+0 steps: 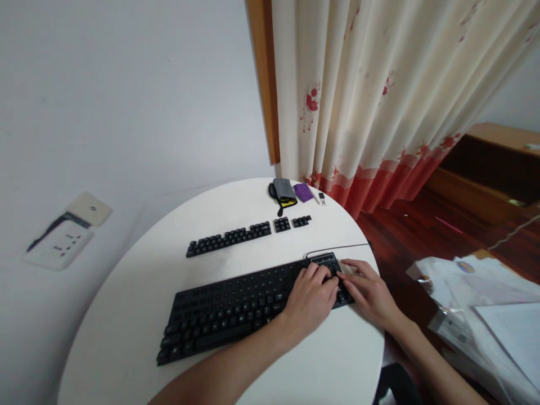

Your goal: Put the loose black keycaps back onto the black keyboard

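Observation:
A black keyboard (236,306) lies at a slant on a round white table (139,315). Its front rows carry keycaps, while the rear rows show bare key sockets. My left hand (311,295) rests over the number pad at the keyboard's right end, fingers bent and drawn together; whatever is under the fingertips is hidden. From the right side my right hand (369,292) reaches to the same spot, its index finger close to the left fingertips and its fingers apart. Behind the keyboard, removed black keycaps (230,238) stand in rows, with smaller groups (282,224) at their right.
At the table's back are a grey and black pouch (284,190), a purple cloth (303,192) and a small black binder clip (322,197). A cable (341,247) runs off the right edge. Plastic bags (485,298) lie at right, below a curtain (379,112).

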The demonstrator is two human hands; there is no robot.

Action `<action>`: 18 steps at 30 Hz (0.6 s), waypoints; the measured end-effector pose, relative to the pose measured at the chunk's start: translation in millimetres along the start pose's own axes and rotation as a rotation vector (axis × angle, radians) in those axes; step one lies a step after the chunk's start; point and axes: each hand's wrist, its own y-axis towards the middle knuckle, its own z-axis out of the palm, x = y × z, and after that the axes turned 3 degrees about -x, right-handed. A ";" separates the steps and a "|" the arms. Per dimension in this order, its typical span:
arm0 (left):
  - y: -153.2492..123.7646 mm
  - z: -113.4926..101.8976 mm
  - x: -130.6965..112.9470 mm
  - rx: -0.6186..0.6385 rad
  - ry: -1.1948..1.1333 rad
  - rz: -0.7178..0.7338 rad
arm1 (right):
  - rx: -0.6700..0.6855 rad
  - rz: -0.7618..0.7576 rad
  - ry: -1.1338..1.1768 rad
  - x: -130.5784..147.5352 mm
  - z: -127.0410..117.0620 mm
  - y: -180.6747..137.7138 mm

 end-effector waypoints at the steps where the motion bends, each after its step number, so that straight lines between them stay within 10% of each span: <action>1: -0.2 0.2 -0.3 0.004 0.006 -0.001 | 0.001 0.005 -0.002 -0.4 1.0 -0.7; 11: -1.7 -19.3 7.4 -0.088 -0.104 -0.090 | -0.093 0.037 0.049 -1.7 3.1 -11.5; 18: -52.6 -79.9 75.9 -0.245 -0.060 -0.327 | -0.164 0.094 0.071 13.7 11.9 -25.1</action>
